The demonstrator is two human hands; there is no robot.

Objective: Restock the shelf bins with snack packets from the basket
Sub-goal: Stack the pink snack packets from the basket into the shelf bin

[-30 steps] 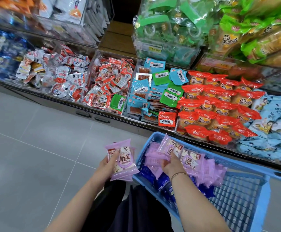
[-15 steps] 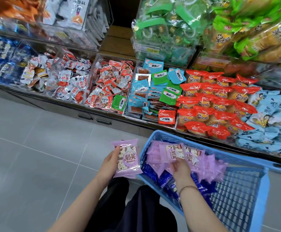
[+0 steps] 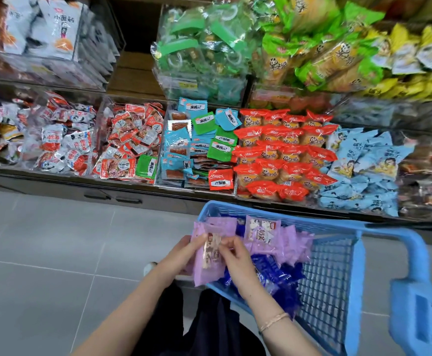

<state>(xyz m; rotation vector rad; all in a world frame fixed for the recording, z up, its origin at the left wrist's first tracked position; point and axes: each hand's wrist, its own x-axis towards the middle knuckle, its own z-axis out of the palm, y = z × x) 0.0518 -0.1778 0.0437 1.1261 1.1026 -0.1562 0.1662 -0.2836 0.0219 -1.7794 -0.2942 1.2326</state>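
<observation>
Head view: the person is standing at the shelf bins (image 3: 98,129) with the blue plastic basket (image 3: 325,278) sitting close in front of them, low and within easy reach of both arms.

The left hand (image 3: 184,255) is gripping a stack of purple snack packets (image 3: 207,268) from the left side, fingers curled round its edge. It is holding the stack over the basket's near corner, apparently so that any dropped packet falls back inside. The right hand (image 3: 238,258) is pinching the front packet of that stack near the top. In the inspector's judgement it is squaring a fresh packet onto the bundle, so that several go to the shelf in one trip.

More loose purple packets (image 3: 261,232) are lying against the basket's far wall, with dark blue packets (image 3: 269,271) lying beneath them and nearer the person. The task's stock is therefore sitting partly in hand and mostly in the basket.

The bins ahead are showing red bun packets (image 3: 281,150), flat blue and green packets (image 3: 197,145) and pale blue packets (image 3: 364,163). No bin of purple packets is showing, so the destination cannot be told.

Assessment: gathering is under way and shelving of this bundle is not yet begun
</observation>
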